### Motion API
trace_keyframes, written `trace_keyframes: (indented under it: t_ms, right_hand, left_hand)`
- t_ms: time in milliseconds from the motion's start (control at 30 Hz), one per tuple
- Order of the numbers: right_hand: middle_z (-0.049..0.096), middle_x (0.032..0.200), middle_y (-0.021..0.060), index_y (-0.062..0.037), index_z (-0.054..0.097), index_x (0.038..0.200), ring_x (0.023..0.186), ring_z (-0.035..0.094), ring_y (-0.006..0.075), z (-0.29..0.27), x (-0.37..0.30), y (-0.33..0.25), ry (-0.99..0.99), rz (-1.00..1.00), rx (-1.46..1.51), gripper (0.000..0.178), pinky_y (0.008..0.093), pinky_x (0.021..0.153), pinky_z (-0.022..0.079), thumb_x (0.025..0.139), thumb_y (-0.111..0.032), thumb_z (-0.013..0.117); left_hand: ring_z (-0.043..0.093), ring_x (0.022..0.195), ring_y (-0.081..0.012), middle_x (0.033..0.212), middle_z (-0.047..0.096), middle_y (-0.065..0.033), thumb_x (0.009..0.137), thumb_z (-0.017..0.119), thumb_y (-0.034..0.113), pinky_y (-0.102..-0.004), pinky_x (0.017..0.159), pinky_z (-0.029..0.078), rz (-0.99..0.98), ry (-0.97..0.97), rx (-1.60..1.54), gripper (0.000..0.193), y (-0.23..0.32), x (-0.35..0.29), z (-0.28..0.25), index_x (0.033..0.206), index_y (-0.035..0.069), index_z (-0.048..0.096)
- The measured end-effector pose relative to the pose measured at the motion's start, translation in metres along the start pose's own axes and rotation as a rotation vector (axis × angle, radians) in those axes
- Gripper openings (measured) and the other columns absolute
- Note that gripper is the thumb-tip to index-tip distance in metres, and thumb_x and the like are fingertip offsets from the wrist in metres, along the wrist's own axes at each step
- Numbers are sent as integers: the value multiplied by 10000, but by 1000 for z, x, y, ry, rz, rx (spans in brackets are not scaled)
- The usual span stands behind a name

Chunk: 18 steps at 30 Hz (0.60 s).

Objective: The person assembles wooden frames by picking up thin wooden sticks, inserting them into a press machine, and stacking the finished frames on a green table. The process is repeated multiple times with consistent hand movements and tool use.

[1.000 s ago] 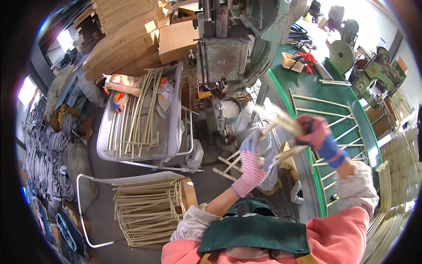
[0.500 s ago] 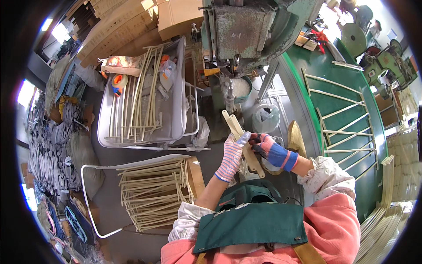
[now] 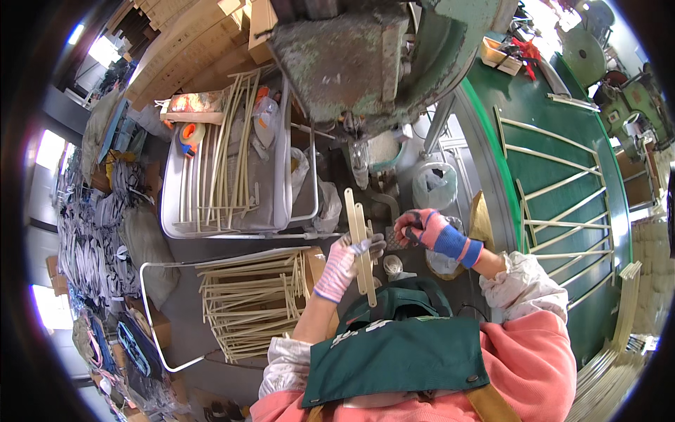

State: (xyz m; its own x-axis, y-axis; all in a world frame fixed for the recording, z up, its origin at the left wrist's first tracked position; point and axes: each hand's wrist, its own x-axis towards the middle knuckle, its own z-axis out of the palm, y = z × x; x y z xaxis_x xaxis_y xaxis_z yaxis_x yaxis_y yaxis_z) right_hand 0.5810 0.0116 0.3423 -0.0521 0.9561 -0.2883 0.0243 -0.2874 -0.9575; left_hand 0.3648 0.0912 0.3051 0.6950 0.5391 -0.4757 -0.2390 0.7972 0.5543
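Two or more flat cream slats (image 3: 360, 257), round-ended with small holes, overlap lengthwise and stand nearly upright in the picture. My left hand (image 3: 343, 261), in a striped glove with bare or darkened fingertips, grips them around the middle. To their right, apart from them, is my right hand (image 3: 434, 233) in a pink and blue glove. Its fingers curl inward; whatever they may pinch is too small or hidden to make out. Beyond the slats' upper ends, the working tip (image 3: 359, 165) of a worn green press machine (image 3: 337, 67) points down.
At left, a white tub (image 3: 169, 204) holds thin cream rods, tape and bags. Below it, a carton holds stacked rods (image 3: 249, 302). On the right, a green-topped table (image 3: 520, 183) carries joined slat frames (image 3: 562, 197). A plastic-lined bin (image 3: 434, 184) stands beside the machine.
My left hand has brought the slats leftward and turned them more upright. My right hand has come off them and is now apart. The view has shifted, with the machine looming larger.
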Motion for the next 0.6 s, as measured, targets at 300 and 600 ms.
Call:
trace_keyframes:
  t_ms: [300,600]
  right_hand:
    - [634,676,65,-41,652,889,605,572,105,-21,54,7,-59,-197,-177,150,278,599,475,771,-74,565]
    - [653,724,104,-37,472,1093,577,630,179,53,109,-15,-22,43,-498,510,311,525,502,705,-221,747]
  left_hand:
    - [631,932,-242,1022,645,-127,860,578,120,-427,821,525,105,160,55,281,34,0,-25,1120,12,573]
    - [630,683,-188,829,655,-55,836,621,176,-348,563,521,119,237,173,213,69,28,-20,1003,45,636]
